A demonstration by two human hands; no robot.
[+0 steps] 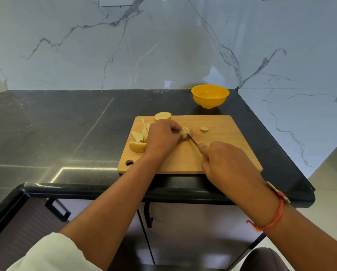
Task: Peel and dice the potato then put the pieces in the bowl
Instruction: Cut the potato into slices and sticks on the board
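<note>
- Potato piece (184,130), peeled and pale, sits near the middle of the cutting board (226,153), pinned there by the left hand (161,138), whose curled fingertips pinch its near side.
- From the right hand (222,163) it lies ahead and to the left. The knife (192,139) runs diagonally between them, its tip at the piece just beside the left fingertips.
- The right hand is wrapped closed round the knife's handle, which it hides, with the forefinger reaching toward the blade.
- The coming cut, as I judge it, drops beside those fingertips, so they need to stay tucked back from the edge.
- Other cut pieces (137,141) lie in a cluster at the board's left side, a larger half (162,115) rests at its far edge, and a small round slice (204,128) lies alone to the right.
- The yellow bowl (208,102) stands on the dark bench (66,124) beyond the board's far edge, nearer the right hand; no pieces show in it.
</note>
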